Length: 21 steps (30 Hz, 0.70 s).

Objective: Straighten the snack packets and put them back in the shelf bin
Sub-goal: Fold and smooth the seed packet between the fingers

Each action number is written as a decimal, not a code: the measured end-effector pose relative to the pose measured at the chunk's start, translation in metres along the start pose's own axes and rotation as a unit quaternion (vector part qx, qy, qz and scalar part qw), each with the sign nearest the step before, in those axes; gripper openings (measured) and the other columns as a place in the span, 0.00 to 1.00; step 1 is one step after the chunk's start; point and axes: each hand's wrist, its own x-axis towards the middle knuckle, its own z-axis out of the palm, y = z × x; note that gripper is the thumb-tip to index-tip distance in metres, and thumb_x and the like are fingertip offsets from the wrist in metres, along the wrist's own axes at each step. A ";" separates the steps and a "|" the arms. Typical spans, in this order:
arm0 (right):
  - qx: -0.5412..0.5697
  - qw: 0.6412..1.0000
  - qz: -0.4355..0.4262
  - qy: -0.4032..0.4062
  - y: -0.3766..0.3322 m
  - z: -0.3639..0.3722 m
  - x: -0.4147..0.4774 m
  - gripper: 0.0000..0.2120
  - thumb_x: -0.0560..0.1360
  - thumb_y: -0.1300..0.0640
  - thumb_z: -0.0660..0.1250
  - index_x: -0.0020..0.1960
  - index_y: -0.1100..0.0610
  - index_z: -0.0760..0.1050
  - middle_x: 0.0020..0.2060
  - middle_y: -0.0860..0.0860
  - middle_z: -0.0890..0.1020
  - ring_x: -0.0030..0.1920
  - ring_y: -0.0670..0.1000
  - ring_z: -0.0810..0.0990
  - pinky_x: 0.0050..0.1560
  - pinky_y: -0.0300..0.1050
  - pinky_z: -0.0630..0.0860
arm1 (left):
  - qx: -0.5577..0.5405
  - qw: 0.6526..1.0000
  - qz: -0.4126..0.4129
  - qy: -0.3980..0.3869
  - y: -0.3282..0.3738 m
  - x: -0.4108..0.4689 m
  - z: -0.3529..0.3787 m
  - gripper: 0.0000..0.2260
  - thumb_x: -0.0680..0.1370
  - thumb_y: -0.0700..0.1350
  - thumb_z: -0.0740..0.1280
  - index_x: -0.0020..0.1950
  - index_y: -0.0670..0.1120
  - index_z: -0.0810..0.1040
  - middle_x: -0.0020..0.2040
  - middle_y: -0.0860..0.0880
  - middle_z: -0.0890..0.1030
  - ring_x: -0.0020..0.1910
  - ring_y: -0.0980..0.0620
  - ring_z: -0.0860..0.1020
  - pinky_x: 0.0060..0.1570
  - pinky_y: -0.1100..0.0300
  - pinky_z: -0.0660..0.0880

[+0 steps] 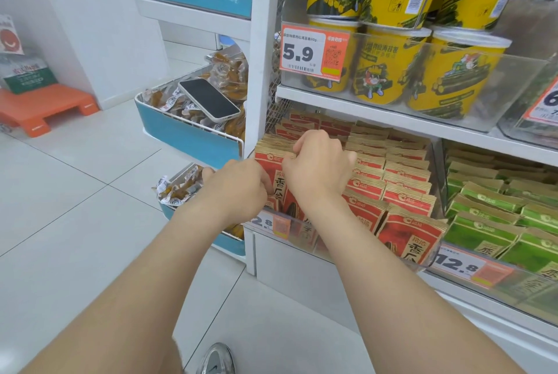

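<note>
The red snack packets (282,189) stood upright in the clear shelf bin (424,263), with the leftmost row running back beneath the upper shelf (377,110). My left grip (241,184) pinched the front packet's left edge. My right grip (320,162) curled over the tops just behind. The white post (259,71) stood close on the left, so I judged sideways room tight.

Pale floor tiles (75,192) spread below and left of my left hand (241,189); far left, an orange step stool (45,110) sits by the white wall (90,26). Even, bright light.
</note>
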 end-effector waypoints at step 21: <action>0.414 0.867 -0.063 0.269 0.043 -0.084 -0.021 0.03 0.87 0.56 0.63 0.59 0.54 0.71 0.50 0.45 0.79 0.44 0.50 0.86 0.39 0.45 0.78 | -0.146 0.981 -0.058 0.115 0.015 -0.010 -0.007 0.12 0.80 0.42 0.62 0.49 0.53 0.85 0.47 0.51 0.85 0.53 0.42 0.81 0.60 0.41 0.80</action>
